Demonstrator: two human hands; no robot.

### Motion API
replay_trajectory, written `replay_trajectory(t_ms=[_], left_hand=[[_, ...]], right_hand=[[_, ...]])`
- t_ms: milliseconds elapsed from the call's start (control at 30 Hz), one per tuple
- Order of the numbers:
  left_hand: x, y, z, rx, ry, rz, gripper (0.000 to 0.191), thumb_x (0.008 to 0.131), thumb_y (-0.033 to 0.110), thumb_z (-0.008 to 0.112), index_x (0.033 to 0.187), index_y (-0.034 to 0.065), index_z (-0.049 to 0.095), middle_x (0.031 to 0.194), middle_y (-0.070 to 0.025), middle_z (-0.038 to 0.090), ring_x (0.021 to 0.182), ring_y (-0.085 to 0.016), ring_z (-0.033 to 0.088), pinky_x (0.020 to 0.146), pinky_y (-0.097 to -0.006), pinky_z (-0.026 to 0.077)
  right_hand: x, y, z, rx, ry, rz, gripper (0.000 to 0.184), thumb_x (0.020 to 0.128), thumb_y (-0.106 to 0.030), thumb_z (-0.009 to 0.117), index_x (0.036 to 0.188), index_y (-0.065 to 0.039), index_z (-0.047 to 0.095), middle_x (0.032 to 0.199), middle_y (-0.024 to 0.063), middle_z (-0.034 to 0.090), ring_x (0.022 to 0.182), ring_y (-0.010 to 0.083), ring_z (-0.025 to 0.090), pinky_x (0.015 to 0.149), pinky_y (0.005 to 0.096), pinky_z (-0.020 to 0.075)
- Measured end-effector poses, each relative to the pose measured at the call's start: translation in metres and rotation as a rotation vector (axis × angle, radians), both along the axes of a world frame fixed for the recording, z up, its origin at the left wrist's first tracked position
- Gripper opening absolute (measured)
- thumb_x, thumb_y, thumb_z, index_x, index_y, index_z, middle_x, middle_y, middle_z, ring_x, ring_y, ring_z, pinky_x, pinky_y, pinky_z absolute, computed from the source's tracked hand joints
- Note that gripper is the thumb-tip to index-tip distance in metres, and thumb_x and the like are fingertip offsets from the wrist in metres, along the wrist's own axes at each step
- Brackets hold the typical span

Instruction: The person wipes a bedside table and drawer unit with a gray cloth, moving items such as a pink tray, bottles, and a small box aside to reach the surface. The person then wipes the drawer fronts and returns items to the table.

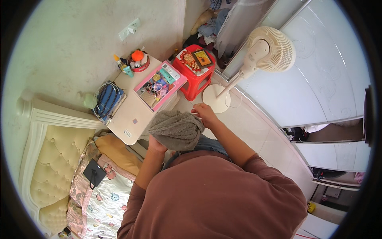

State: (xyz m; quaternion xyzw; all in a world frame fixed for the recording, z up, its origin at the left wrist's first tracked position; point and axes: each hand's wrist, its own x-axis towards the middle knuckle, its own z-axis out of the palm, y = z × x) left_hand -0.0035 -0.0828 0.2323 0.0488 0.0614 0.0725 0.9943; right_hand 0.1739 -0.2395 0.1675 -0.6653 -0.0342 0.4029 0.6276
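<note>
A bunched grey-brown cloth (176, 128), towel-like in texture, is held up in front of my body. My left hand (157, 144) supports it from below at its lower left, with the fingers partly hidden under the fabric. At the cloth's right edge is my right hand (205, 114), its thumb and fingers partly spread; whether it grips the cloth is not clear. Just beyond the cloth stands a cream bedside table (128, 115) bearing a pink-framed box (146, 103) with small trinkets, a white remote control (170, 71) and a teal tube (167, 76).
A red plastic stool (194, 86) holds a framed picture (203, 58). Right of it stands a cream pedestal fan (270, 49) before white sliding wardrobe doors (322, 74). At left are a tufted headboard (50, 161) and a bed with a floral quilt (110, 206) and a black flat object (94, 173).
</note>
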Motion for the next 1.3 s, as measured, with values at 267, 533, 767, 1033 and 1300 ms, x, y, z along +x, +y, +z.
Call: replay_trajectory(t_ms=[267, 533, 767, 1033, 1300], left_hand=[[0.044, 0.010, 0.035, 0.137, -0.025, 0.228, 0.052, 0.099, 0.040, 0.036, 0.138, 0.0053, 0.042, 0.141, -0.0152, 0.046, 0.127, -0.033, 0.046, 0.108, -0.0494, 0.036], [0.063, 0.002, -0.006, 1.405, 0.919, 0.012, 0.036, 0.082, 0.003, 0.057, 0.118, -0.0003, 0.055, 0.118, -0.0173, 0.056, 0.111, -0.036, 0.056, 0.095, -0.0431, 0.047], [0.040, -0.004, -0.052, 1.747, 1.020, -0.072, 0.024, 0.079, 0.008, 0.055, 0.100, -0.0008, 0.060, 0.099, -0.0229, 0.056, 0.097, -0.042, 0.057, 0.083, -0.0468, 0.049], [-0.071, 0.128, -0.122, 1.018, 1.347, 0.409, 0.029, 0.085, 0.013, 0.060, 0.109, -0.0008, 0.065, 0.088, -0.0124, 0.069, 0.075, -0.019, 0.065, 0.070, -0.0310, 0.052], [-0.134, 0.271, -0.214, 0.780, 1.533, 0.906, 0.046, 0.084, 0.014, 0.062, 0.125, -0.0050, 0.054, 0.101, -0.0160, 0.066, 0.098, -0.020, 0.061, 0.084, -0.0309, 0.047]], right_hand=[[0.021, 0.035, 0.017, 0.073, 0.218, 0.354, 0.060, 0.091, -0.048, 0.054, 0.134, -0.007, 0.050, 0.135, 0.0120, 0.052, 0.122, 0.0230, 0.050, 0.100, 0.0377, 0.0415], [0.036, 0.074, 0.040, 0.363, -0.531, 0.848, 0.054, 0.081, -0.035, 0.065, 0.126, -0.007, 0.055, 0.119, 0.0147, 0.060, 0.118, 0.0291, 0.053, 0.101, 0.0454, 0.0411], [0.031, 0.101, 0.008, 0.074, 0.441, 0.738, 0.036, 0.084, -0.017, 0.067, 0.117, -0.003, 0.059, 0.104, 0.0091, 0.066, 0.093, 0.0209, 0.065, 0.079, 0.0363, 0.0527], [0.034, 0.143, -0.014, 0.179, 0.555, 0.597, 0.025, 0.086, -0.008, 0.062, 0.109, -0.001, 0.059, 0.092, 0.0073, 0.064, 0.079, 0.0185, 0.065, 0.069, 0.0305, 0.0548], [0.000, 0.240, -0.047, 0.451, 0.525, 0.609, 0.023, 0.086, -0.003, 0.057, 0.108, -0.003, 0.051, 0.091, 0.0080, 0.055, 0.076, 0.0191, 0.058, 0.062, 0.0308, 0.0479]])
